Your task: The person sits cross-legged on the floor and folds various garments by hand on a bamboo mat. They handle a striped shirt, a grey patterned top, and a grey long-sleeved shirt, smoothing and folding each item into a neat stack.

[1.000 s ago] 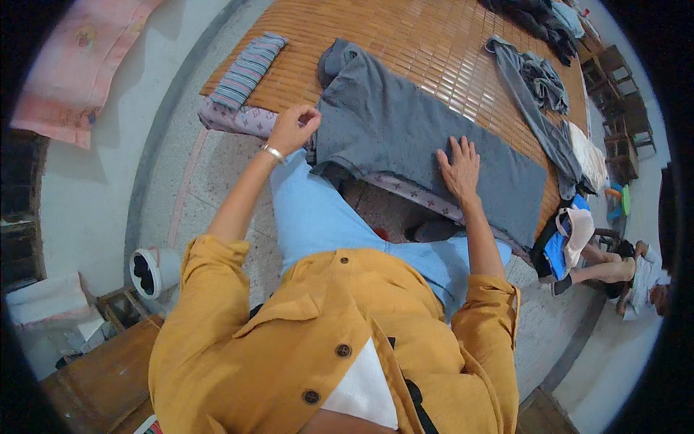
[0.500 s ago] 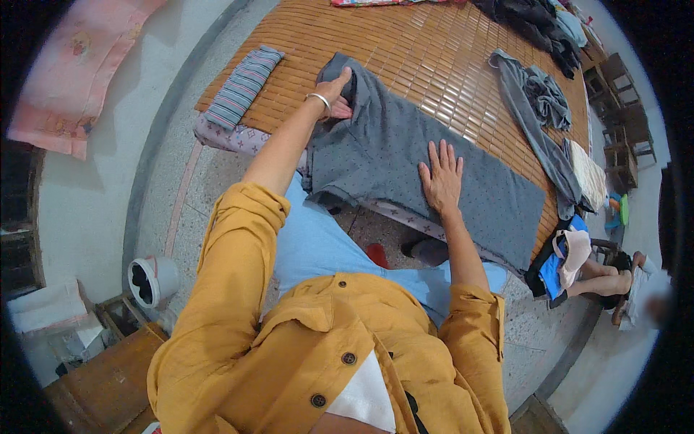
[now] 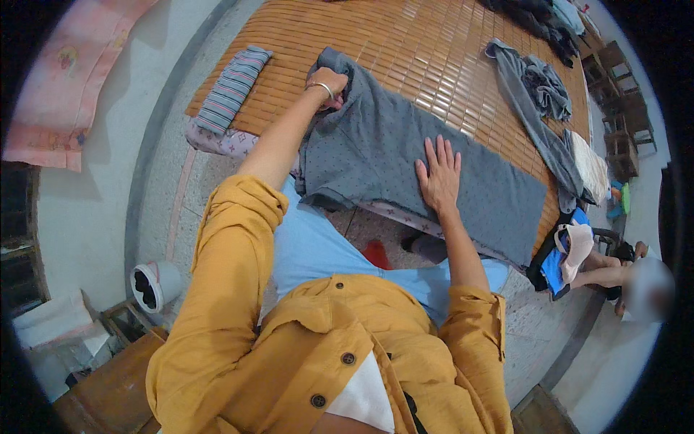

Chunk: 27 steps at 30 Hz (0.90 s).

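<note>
A pair of dark grey dotted trousers (image 3: 383,123), folded lengthwise, lies along the near edge of a bed covered with a bamboo mat (image 3: 405,50). At their wide left end, my left hand (image 3: 330,85) is closed on the bunched cloth; its fingertips are partly hidden. A bracelet circles that wrist. My right hand (image 3: 439,177) rests flat on the middle of the trousers, fingers spread. The lower left corner of the cloth hangs over the bed edge above my knees.
A striped folded cloth (image 3: 235,87) lies on the mat at left. Grey clothes (image 3: 531,94), a cream cloth (image 3: 587,166) and a beige bra (image 3: 576,249) lie at right. Another person (image 3: 614,278) is beyond them. A white bucket (image 3: 157,286) stands on the floor at left.
My left hand has shifted slightly left and turned over, its fingers curling further into the cloth. The trousers' left end moved with it. My right hand stays pressed flat.
</note>
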Available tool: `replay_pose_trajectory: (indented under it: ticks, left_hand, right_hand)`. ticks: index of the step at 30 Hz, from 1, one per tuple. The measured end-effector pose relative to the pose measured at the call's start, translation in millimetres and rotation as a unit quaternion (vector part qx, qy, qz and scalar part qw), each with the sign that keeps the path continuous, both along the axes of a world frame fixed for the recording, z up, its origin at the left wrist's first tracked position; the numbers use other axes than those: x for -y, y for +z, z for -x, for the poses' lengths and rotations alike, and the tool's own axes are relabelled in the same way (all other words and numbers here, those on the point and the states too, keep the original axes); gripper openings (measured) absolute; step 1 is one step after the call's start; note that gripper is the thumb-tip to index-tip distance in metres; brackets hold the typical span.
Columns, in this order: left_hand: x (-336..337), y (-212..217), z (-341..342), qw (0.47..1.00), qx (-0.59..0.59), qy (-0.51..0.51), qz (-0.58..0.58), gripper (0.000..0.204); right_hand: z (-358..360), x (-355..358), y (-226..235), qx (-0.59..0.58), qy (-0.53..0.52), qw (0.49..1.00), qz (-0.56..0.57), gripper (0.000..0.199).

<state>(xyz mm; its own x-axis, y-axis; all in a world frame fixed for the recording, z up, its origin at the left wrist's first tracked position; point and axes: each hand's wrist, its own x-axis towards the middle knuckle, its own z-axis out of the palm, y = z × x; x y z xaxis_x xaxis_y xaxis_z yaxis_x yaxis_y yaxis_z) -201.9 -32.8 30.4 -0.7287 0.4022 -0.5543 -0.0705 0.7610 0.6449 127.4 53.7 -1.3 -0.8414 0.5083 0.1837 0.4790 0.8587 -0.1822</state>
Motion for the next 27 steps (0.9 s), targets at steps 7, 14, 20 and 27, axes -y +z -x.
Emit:
replay_pose_trajectory:
  ticks: [7,14,20,27]
  left_hand:
    - [-9,41,4,0.99,-0.125,-0.024,0.061,0.079]
    - [-19,31,24,0.989,-0.084,-0.079,0.095,0.051]
    - [-6,79,33,0.985,0.044,-0.124,-0.111,0.025]
    - [22,59,51,0.941,-0.036,-0.08,-0.327,0.028]
  right_hand:
    - [0,-1,1,-0.004,-0.002,1.0,-0.006,0.053]
    - [-1,0,4,-0.01,0.001,1.0,-0.001,0.053]
    - [-2,-2,-1,-0.01,-0.006,1.0,0.004,0.052]
    - [1,-2,3,-0.011,-0.001,1.0,0.003,0.052]
